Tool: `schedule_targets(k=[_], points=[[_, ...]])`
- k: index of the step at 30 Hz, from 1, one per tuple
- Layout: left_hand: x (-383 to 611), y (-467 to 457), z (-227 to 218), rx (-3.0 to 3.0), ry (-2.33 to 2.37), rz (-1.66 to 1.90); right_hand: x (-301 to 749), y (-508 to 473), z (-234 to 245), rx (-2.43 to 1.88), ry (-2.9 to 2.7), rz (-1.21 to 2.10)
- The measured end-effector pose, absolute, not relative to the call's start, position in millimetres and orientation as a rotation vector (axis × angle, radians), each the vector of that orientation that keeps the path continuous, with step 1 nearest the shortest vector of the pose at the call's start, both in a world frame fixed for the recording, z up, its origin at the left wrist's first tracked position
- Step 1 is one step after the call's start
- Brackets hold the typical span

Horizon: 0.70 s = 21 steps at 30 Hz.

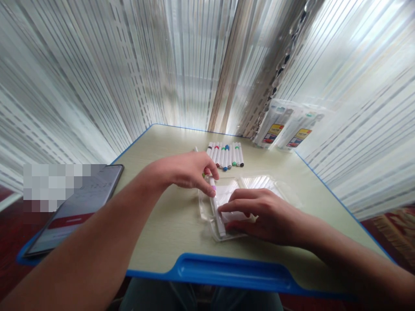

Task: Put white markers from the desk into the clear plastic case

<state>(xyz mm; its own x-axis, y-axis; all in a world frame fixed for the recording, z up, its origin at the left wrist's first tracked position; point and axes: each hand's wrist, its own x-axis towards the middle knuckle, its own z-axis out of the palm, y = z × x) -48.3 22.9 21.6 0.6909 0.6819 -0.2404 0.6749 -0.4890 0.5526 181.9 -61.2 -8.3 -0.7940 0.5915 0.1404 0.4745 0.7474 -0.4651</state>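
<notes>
Sheer white striped curtains (97,86) surround a pale wood-grain desk (181,242) with a blue rim (daylight glows through the fabric). Dark red carpet (397,229) shows at lower right.

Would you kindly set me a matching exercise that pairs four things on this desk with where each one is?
Things:
1. phone
2. row of markers
3. clear pouch
4. white marker

Places:
A. pressed flat under the right hand
B. gripped at its far end by the left hand
C. at the left edge of the desk
D. mid-desk, beyond the pouch

Pairs: 1-C, 2-D, 3-A, 4-B
</notes>
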Motion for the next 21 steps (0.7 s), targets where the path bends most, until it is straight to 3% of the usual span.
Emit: schedule_targets(k=[13, 21], points=[[-44.8, 16.2, 23.8, 2.315, 1.123, -0.050, 182.0, -61.9, -7.6, -0.858, -2.697, 0.569], [-49.1, 16.6, 25.7, 2.327, 1.061, -0.073, 182.4, -63.0, -1.8, -0.864, -2.719, 0.713]])
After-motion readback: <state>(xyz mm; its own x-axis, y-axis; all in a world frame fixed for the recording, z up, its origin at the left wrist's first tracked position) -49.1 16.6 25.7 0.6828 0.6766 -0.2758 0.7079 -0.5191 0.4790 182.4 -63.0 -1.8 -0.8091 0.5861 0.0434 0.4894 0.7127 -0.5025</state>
